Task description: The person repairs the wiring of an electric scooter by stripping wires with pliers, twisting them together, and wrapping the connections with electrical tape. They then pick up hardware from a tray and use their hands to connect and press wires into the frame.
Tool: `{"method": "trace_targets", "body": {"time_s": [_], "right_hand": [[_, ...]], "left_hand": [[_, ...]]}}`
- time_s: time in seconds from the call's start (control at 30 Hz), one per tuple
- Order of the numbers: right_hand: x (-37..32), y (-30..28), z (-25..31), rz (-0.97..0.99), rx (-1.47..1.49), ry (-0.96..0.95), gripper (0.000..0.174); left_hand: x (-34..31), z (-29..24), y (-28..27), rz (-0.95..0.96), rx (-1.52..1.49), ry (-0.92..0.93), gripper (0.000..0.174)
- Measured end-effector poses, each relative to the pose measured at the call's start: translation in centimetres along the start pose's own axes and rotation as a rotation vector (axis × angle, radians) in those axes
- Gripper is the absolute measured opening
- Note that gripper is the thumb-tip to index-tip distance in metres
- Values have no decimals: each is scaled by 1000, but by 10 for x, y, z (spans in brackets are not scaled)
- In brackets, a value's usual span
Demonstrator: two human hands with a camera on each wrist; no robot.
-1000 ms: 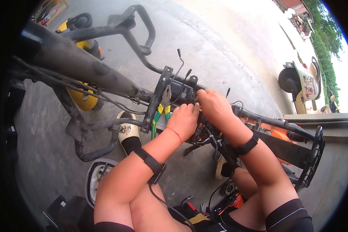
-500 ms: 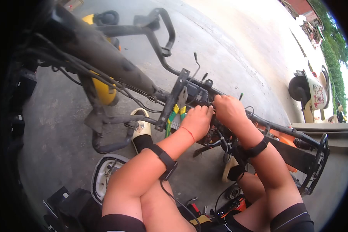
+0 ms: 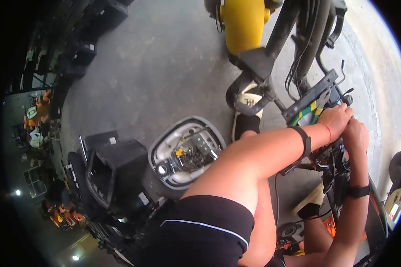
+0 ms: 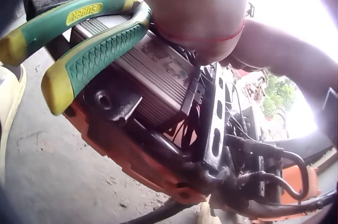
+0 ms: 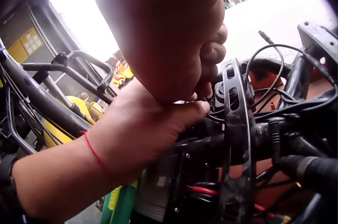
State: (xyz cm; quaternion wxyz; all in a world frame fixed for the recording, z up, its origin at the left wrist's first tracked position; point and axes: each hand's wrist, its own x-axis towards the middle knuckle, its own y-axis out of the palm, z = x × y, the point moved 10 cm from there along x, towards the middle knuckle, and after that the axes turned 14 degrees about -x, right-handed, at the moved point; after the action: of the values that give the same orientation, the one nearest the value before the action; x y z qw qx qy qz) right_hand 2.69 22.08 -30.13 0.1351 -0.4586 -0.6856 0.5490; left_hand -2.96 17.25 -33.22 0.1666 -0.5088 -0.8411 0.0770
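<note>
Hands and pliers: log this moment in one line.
left hand, right hand: fingers close together near slotted bracket | grasp: cannot tell | pliers: unheld, across finned metal box

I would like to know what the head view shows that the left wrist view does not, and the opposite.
Only head: the open white-lined shell on the floor, and the black casing beside it.

Only left wrist: legible SUPER lettering, and green foliage in the background.

Both: the green-and-yellow-handled pliers, the left hand and the right hand, though the left wrist view shows the right only partly.

Two hands [image 3: 336, 119] [image 3: 355, 133], one pliers [image 3: 313, 106] (two handles [image 4: 100, 54])
</note>
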Motion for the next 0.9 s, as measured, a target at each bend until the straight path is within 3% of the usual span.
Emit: {"method": "trace_targets", "body": {"time_s": [0.1, 0.2, 0.4, 0.5, 0.57, 0.67, 0.87, 0.9], "right_hand": [[-3, -3, -8, 54, -37, 47, 24], [-1, 2, -18, -78, 3, 31, 29], [-5, 10, -19, -68, 117, -49, 21], [-23, -14, -15, -181, 231, -45, 14], [-33, -27, -11, -333, 176, -115, 6], [-35, -29, -1, -409, 53, -211, 5], [-23, -27, -4, -387, 68, -188, 4], [-22, -29, -3, -362, 65, -164, 8]], "left_hand": [[4, -5, 7, 141, 9, 43, 22], [8, -5, 11, 187, -33, 33, 26], [9, -3, 12, 181, -17, 65, 23], [9, -3, 10, 214, 29, 25, 23], [5, 0, 18, 174, 39, 80, 24], [9, 4, 16, 211, 75, 76, 26], [4, 3, 15, 261, 21, 11, 34], [5, -1, 8, 169, -29, 51, 33]]}}
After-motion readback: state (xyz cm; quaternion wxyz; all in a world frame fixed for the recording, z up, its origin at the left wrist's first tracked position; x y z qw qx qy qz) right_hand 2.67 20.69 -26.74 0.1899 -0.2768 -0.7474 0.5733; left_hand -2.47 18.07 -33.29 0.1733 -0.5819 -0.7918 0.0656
